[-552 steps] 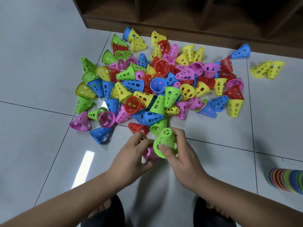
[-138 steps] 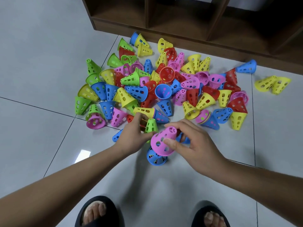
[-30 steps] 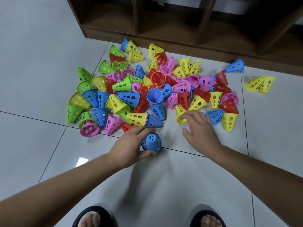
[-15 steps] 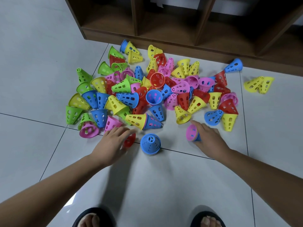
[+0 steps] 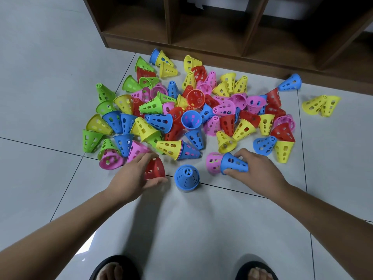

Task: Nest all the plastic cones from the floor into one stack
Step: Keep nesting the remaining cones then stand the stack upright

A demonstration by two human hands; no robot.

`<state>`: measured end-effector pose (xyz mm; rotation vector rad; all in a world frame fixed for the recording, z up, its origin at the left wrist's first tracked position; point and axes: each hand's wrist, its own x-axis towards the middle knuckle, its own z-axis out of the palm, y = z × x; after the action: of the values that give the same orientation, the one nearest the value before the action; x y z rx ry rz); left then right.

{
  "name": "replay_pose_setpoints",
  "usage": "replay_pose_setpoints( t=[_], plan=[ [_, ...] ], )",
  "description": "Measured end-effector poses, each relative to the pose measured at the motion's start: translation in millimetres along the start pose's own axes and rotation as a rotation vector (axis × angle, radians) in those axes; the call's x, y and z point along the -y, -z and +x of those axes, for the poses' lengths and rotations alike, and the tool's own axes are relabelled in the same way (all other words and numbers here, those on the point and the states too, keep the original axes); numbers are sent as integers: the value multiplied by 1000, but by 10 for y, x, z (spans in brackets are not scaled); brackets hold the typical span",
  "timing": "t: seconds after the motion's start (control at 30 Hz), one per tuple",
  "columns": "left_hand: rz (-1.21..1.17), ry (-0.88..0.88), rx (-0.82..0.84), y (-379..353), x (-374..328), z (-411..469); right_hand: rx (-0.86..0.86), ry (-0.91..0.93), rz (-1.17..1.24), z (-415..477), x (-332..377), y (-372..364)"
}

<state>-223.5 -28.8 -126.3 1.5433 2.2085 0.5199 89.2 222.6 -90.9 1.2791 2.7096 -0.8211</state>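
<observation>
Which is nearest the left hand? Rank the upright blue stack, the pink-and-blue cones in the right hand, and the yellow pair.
1. The upright blue stack, just right of the left hand.
2. The pink-and-blue cones, in the right hand.
3. The yellow pair, far right, apart.

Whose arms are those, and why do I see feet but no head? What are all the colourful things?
The camera sits on a person's head and looks down, so you see their own arms and feet, never the head. On the tiled floor, in front of a wooden shelf, lies a heap of plastic cones with holes in them. The left hand holds a red cone. The right hand holds a blue cone with a pink cone at its wide end. Between the hands stands an upright stack, blue on top, where cones get nested.
</observation>
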Motion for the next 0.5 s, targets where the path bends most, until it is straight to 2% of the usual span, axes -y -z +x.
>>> replay_pose_setpoints(
  t=[0.1, 0.2, 0.5],
  plan=[
    [-180, 2, -113, 234, -270, -33, -16, 18, 112, -43, 186, 56],
    [-259, -20, -176, 433, -524, -59, -50, 54, 238, -96, 385, 112],
    [-132, -209, -43, 239, -863, 64, -146, 136, 554, -277, 945, 298]
  ],
)
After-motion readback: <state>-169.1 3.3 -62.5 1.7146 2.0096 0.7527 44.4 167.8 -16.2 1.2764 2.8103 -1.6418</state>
